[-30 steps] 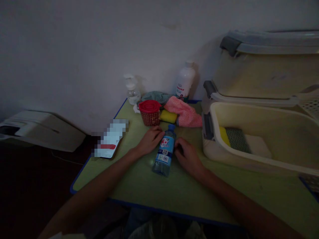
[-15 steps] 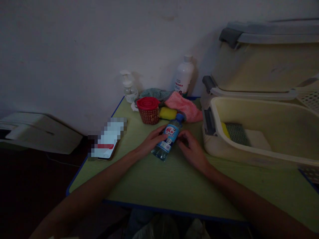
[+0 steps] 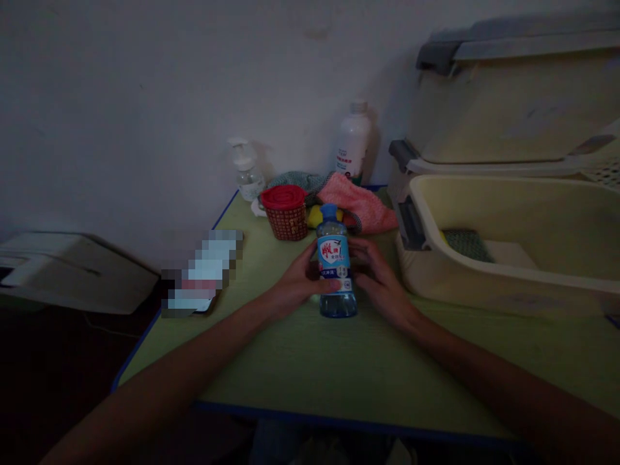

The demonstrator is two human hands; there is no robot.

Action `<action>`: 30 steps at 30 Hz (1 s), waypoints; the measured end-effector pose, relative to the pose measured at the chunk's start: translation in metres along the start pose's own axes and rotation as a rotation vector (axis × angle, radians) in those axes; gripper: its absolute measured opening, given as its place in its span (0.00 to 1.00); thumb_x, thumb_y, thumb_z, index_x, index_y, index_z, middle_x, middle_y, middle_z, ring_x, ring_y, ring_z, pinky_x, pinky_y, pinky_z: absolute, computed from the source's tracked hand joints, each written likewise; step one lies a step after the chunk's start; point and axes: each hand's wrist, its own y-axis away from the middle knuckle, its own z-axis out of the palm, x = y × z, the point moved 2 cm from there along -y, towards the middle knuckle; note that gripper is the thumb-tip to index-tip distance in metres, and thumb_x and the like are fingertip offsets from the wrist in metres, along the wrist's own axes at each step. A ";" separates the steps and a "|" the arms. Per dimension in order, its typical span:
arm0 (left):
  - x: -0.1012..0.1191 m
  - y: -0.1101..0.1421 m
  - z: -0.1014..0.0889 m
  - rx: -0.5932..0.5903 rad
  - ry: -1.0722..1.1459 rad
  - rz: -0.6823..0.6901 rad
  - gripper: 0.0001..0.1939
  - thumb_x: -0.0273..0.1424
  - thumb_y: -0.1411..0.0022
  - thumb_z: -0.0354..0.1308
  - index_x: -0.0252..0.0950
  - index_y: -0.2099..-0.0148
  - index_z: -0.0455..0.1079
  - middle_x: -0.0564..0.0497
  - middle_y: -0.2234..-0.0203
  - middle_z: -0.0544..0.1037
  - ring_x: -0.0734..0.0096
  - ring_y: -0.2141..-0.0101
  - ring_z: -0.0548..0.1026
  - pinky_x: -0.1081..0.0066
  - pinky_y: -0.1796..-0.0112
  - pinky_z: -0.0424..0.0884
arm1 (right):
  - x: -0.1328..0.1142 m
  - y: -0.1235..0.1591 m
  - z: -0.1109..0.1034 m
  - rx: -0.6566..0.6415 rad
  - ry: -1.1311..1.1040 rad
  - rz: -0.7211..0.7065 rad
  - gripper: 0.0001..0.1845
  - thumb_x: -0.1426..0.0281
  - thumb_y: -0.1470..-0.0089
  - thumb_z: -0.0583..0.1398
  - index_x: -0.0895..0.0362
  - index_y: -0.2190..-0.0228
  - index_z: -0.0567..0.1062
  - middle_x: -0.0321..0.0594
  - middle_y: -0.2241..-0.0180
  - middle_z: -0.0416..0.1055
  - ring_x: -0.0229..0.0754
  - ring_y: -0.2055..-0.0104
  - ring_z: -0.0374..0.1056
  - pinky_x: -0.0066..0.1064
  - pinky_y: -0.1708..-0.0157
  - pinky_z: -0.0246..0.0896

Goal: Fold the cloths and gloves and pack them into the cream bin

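A clear bottle with a blue cap and blue label (image 3: 334, 248) is upright in front of me, its label facing me. My left hand (image 3: 303, 278) grips it from the left, thumb across the lower label and fingers partly hidden behind. On the other side my right hand (image 3: 378, 278) curls against the bottle, with its fingertips partly out of sight behind it. Just beyond the bottle are a yellow sponge (image 3: 314, 216), mostly covered from view, and a red woven cup (image 3: 285, 223) with a red rolled item in its top.
A pink cloth (image 3: 358, 203) and a grey-green cloth (image 3: 298, 181) lie behind. A pump bottle (image 3: 248, 174) and white bottle (image 3: 352, 139) stand by the wall. A phone (image 3: 206, 274) lies left. An open cream bin (image 3: 484, 284) at right holds a scrubbing sponge (image 3: 467, 245).
The bottle has gone from tilted to upright, its label turned to face me. My right hand has come in closer against its side. The view has shifted slightly.
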 end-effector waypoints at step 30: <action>0.005 0.003 0.001 0.101 -0.391 0.361 0.38 0.37 0.58 0.69 0.37 0.47 0.56 0.47 0.58 0.71 0.63 0.59 0.71 0.67 0.60 0.70 | 0.001 0.005 0.021 -0.323 -0.397 0.026 0.55 0.73 0.59 0.68 0.41 0.39 0.43 0.41 0.39 0.53 0.44 0.40 0.57 0.44 0.45 0.57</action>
